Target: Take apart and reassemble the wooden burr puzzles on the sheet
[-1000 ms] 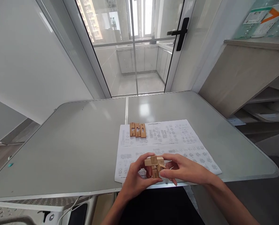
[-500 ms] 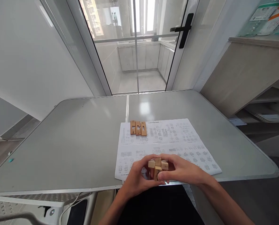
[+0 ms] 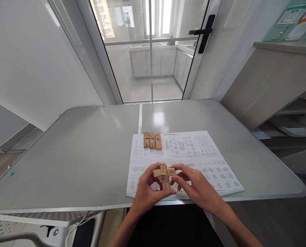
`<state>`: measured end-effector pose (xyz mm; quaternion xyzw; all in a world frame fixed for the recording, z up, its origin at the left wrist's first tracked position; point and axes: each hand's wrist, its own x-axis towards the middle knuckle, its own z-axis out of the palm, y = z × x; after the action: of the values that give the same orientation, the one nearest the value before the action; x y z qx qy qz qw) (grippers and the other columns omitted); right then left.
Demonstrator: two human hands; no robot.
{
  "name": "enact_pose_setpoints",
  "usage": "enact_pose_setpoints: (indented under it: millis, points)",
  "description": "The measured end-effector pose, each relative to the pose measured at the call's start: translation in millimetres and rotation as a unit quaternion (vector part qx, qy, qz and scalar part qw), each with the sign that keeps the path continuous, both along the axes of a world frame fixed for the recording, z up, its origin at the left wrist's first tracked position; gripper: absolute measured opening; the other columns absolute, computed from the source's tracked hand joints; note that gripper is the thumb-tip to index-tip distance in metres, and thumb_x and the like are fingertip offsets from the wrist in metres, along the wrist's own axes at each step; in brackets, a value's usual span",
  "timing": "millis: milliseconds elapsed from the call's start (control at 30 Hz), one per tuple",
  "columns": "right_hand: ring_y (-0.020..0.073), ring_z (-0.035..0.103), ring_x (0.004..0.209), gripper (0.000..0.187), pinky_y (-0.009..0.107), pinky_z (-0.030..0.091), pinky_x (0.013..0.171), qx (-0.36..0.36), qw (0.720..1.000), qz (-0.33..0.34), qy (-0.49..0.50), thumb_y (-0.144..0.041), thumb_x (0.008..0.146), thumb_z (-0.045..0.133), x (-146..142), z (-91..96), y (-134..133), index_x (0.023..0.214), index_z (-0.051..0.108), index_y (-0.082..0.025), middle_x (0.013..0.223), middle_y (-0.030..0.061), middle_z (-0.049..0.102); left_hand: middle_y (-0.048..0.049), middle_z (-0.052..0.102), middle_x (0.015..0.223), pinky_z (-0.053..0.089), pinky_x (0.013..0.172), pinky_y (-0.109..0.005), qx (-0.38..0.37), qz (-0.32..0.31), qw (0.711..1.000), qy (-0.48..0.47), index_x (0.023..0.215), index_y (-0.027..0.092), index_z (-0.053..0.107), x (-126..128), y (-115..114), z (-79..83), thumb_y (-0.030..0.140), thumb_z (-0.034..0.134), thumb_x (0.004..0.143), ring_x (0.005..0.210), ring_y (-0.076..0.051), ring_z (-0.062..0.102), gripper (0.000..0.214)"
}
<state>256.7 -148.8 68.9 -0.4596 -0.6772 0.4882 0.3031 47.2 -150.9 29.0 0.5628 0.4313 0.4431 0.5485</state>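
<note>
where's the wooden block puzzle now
Low in the head view, just right of centre, the wooden block puzzle is between the left hand and right hand, in front of the printed sheet.

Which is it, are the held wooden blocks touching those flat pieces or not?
Apart: the head view shows the printed sheet between the held wooden blocks and flat pieces.

A glass door (image 3: 151,56) is seen at the back, fitted with a black handle (image 3: 206,33). Pale cabinets (image 3: 153,63) are visible through the glass. Labelled clear bottles (image 3: 294,24) are stacked atop a wooden shelf unit (image 3: 273,80) at right. A small teal item (image 3: 10,174) is seen by the grey table's (image 3: 78,157) left edge. Below, a dark flat object (image 3: 83,234) and a white cable (image 3: 75,226) are partly shown.
</note>
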Motion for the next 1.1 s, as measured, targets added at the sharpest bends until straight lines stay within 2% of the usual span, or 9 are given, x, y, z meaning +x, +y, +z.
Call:
enact_pose_setpoints:
  millis: [100, 200, 367, 500, 633, 767, 867, 1000, 1100]
  points:
    - [0.0185, 0.067, 0.084, 0.024, 0.033, 0.055, 0.075, 0.101, 0.993, 0.003, -0.052, -0.041, 0.108, 0.047, 1, -4.6, 1, 0.103, 0.063, -0.024, 0.113, 0.0069, 0.065, -0.0067, 0.066, 0.129, 0.057, 0.089, -0.029, 0.004, -0.016, 1.000, -0.010, 0.130, 0.027, 0.063, -2, 0, -2.3, 0.029, 0.098, 0.066, 0.104, -0.021, 0.067, 0.073]
    - [0.0162, 0.058, 0.073, 0.028, 0.031, 0.050, 0.067, 0.131, 0.990, 0.006, -0.047, -0.038, 0.106, 0.049, -1, -11.4, 2, 0.085, 0.057, -0.023, 0.093, 0.0037, 0.060, -0.0053, 0.067, 0.125, 0.056, 0.094, -0.031, 0.001, -0.041, 0.999, -0.008, 0.133, 0.027, 0.061, -4, 0, -4.1, 0.028, 0.099, 0.066, 0.105, -0.021, 0.067, 0.077]
    - [0.0139, 0.044, 0.060, 0.043, 0.029, 0.037, 0.059, 0.022, 0.999, -0.018, 0.034, -0.043, 0.107, 0.045, -10, -21.2, 0, 0.069, 0.045, -0.022, 0.065, -0.0022, 0.049, -0.0047, 0.067, 0.117, 0.056, 0.086, -0.029, 0.006, -0.051, 0.999, 0.010, 0.133, 0.026, 0.060, -4, 1, -2.2, 0.029, 0.097, 0.068, 0.096, -0.019, 0.065, 0.075]
    - [0.0131, 0.043, 0.054, 0.053, 0.030, 0.038, 0.059, -0.097, 0.987, -0.011, 0.131, -0.053, 0.107, 0.041, -17, -24.2, -5, 0.064, 0.044, -0.022, 0.056, -0.0028, 0.048, -0.0044, 0.064, 0.114, 0.053, 0.074, -0.026, 0.027, -0.056, 0.998, 0.015, 0.130, 0.026, 0.062, -3, 2, 1.3, 0.030, 0.097, 0.068, 0.086, -0.016, 0.062, 0.072]
    - [0.0133, 0.046, 0.056, 0.054, 0.030, 0.039, 0.061, -0.110, 0.983, -0.029, 0.146, -0.057, 0.106, 0.045, -17, -22.3, -4, 0.066, 0.051, -0.021, 0.058, -0.0021, 0.052, -0.0058, 0.062, 0.121, 0.055, 0.080, -0.028, 0.003, -0.047, 0.999, 0.022, 0.138, 0.029, 0.058, -3, 3, 0.4, 0.034, 0.093, 0.074, 0.092, -0.018, 0.063, 0.074]
    - [0.0132, 0.049, 0.057, 0.054, 0.029, 0.041, 0.061, -0.106, 0.974, -0.107, 0.171, -0.059, 0.102, 0.051, -5, -22.0, 10, 0.066, 0.057, -0.019, 0.062, -0.0001, 0.056, -0.0078, 0.056, 0.137, 0.056, 0.081, -0.031, -0.033, -0.022, 0.999, 0.017, 0.155, 0.036, 0.040, 1, 5, -4.0, 0.034, 0.086, 0.082, 0.078, -0.010, 0.061, 0.087]
    - [0.0107, 0.046, 0.055, 0.046, 0.026, 0.042, 0.057, -0.162, 0.917, -0.198, 0.305, -0.055, 0.100, 0.057, 12, -26.8, 31, 0.070, 0.057, -0.019, 0.067, -0.0011, 0.056, -0.0067, 0.057, 0.133, 0.056, 0.080, -0.030, -0.039, 0.003, 0.999, 0.016, 0.151, 0.034, 0.043, 3, 6, -5.8, 0.036, 0.077, 0.090, 0.076, -0.009, 0.059, 0.070]
    - [0.0060, 0.039, 0.051, 0.030, 0.019, 0.038, 0.046, -0.238, 0.795, -0.266, 0.490, -0.041, 0.087, 0.077, 29, -39.1, 64, 0.077, 0.059, -0.020, 0.073, -0.0038, 0.055, -0.0050, 0.059, 0.125, 0.055, 0.080, -0.029, -0.047, 0.004, 0.998, 0.037, 0.139, 0.030, 0.052, 3, 7, -4.9, 0.040, 0.069, 0.096, 0.080, -0.010, 0.059, 0.047]
    - [0.0049, 0.038, 0.051, 0.029, 0.016, 0.036, 0.043, -0.250, 0.751, -0.291, 0.537, -0.035, 0.081, 0.083, 31, -48.0, 75, 0.078, 0.059, -0.020, 0.075, -0.0042, 0.055, -0.0049, 0.060, 0.123, 0.054, 0.078, -0.028, -0.052, 0.005, 0.997, 0.048, 0.136, 0.028, 0.053, 2, 8, -3.9, 0.042, 0.068, 0.097, 0.080, -0.011, 0.059, 0.044]
